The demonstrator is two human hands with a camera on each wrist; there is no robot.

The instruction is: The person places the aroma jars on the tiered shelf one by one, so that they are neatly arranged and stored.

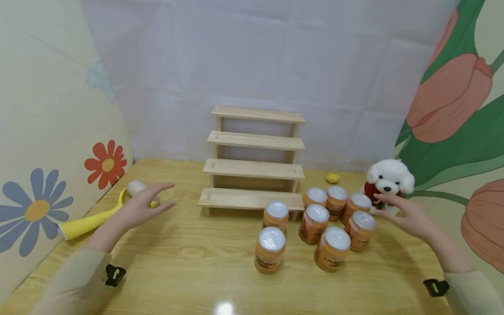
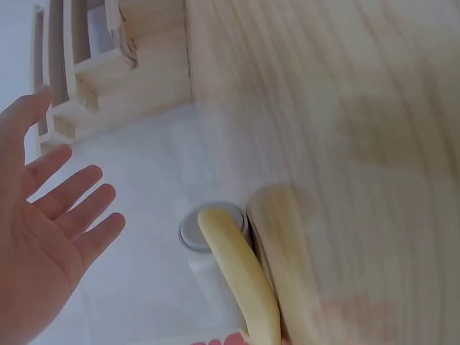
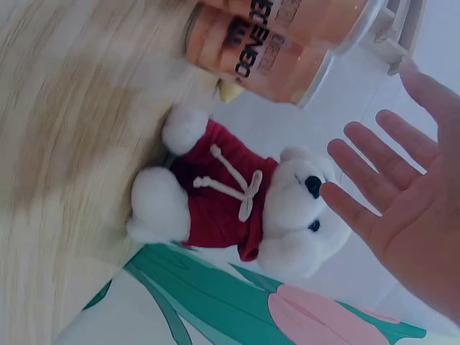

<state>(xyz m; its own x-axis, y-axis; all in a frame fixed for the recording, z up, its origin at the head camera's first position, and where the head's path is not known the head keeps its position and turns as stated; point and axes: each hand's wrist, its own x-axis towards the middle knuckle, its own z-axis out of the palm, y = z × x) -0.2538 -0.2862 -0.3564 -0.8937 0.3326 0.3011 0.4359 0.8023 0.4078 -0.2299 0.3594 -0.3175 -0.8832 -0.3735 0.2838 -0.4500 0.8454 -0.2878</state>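
My left hand (image 1: 138,208) hovers over the left side of the table, fingers spread and holding nothing. Close to it lies a yellow curved object (image 1: 88,225) with a long handle, beside a pale, round-topped thing (image 1: 135,187); the hand partly hides both. On the right, my right hand (image 1: 409,218) is held with its fingers extended and empty, in front of a white plush dog (image 1: 390,175) in a red top (image 3: 223,194). Several orange cans (image 1: 332,249) with silver lids stand upright between the shelf and the right hand.
A four-step wooden shelf (image 1: 253,168) stands at the back middle of the table (image 1: 189,271), with nothing on its steps. A small yellow object (image 1: 332,177) lies behind the cans. A white cloth (image 1: 252,52) hangs behind; patterned panels flank both sides.
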